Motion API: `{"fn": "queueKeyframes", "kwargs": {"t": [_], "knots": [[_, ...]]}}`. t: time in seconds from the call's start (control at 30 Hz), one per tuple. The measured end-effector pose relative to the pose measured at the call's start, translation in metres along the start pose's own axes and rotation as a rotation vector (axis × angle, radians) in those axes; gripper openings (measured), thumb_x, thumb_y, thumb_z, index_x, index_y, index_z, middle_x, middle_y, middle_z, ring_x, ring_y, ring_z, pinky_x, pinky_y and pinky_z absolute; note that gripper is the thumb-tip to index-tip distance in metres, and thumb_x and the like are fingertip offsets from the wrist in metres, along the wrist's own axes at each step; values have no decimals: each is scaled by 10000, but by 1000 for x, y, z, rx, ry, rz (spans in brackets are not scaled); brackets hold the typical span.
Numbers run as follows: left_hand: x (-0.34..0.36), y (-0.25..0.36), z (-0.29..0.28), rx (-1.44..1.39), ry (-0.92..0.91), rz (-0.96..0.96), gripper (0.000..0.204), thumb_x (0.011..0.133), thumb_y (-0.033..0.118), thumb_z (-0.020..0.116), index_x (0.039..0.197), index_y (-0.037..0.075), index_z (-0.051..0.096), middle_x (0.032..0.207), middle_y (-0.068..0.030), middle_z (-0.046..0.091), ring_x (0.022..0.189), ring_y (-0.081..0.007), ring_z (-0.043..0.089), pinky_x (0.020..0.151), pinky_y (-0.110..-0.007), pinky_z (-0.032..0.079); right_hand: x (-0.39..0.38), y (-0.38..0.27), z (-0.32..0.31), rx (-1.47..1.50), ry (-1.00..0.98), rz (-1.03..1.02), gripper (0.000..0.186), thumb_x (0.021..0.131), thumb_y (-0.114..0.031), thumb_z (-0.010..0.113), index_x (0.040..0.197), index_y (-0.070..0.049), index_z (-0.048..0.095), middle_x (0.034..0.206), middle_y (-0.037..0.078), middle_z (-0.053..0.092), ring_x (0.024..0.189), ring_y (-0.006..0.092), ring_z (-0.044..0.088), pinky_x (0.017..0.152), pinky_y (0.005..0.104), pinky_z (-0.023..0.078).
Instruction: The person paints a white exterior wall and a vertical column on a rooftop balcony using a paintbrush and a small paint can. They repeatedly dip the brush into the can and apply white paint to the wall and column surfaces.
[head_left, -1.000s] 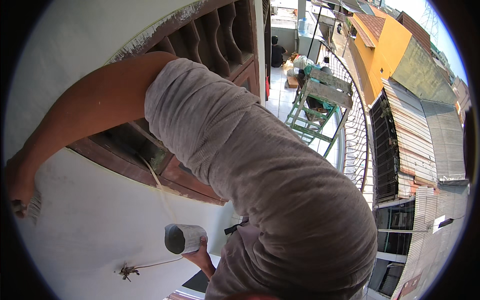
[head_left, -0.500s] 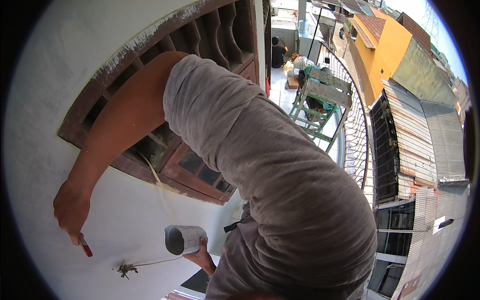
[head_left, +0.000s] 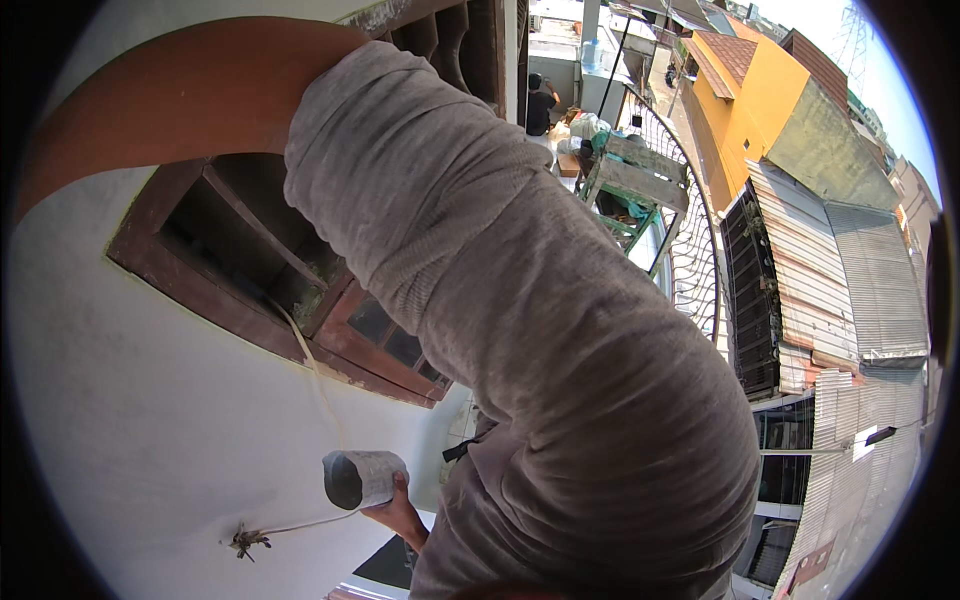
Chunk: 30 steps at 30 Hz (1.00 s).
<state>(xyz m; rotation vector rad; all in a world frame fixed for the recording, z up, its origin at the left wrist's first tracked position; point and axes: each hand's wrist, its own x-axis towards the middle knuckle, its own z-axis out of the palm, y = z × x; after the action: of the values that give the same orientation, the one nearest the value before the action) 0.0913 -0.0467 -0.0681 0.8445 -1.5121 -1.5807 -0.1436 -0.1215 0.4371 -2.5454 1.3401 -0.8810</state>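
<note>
Tub (head_left: 378, 477) in front of the pale wall (head_left: 150, 370), gripped in my left hand (head_left: 400, 515); I judge it light, thin-walled, squeezable, best held round its side; right hand out of view, grip unknown.

Off to your right, you have a green wooden stand (head_left: 643, 182) beside a curved metal railing (head_left: 697, 262), a yellow building (head_left: 768, 108), a corrugated roof (head_left: 815, 290) and, farther back, a co-worker (head_left: 538, 114).
</note>
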Motion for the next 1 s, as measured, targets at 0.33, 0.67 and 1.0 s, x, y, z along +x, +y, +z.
{"fn": "queueKeyframes", "kwargs": {"t": [0.33, 0.67, 1.0], "knots": [[9, 24, -2, -4, -34, 16, 831, 726, 20, 881, 1424, -96, 445, 1344, -244, 590, 1181, -330, 633, 982, -462, 578, -7, 63, 83, -929, -153, -562, 200, 1051, -178, 506, 1206, -196, 632, 1188, -17, 712, 1019, 200, 708, 821, 406, 586], [14, 4, 2, 13, 97, 19, 816, 730, -16, 874, 1417, -79, 439, 1375, -246, 580, 1228, -357, 620, 1047, -483, 546, 14, 47, 24, -902, 248, -605, 61, 1029, -144, 536, 1071, -166, 575, 1025, -3, 707, 945, 189, 716, 736, 377, 604], [5, 37, -4, 195, 38, 92, 720, 654, 150, 943, 1264, -15, 598, 1169, -133, 692, 1102, -239, 672, 964, -399, 546, 13, 42, 10, -260, -28, -291, 122, 980, -117, 636, 1037, -76, 736, 918, 44, 770, 826, 226, 721, 760, 397, 559]]}}
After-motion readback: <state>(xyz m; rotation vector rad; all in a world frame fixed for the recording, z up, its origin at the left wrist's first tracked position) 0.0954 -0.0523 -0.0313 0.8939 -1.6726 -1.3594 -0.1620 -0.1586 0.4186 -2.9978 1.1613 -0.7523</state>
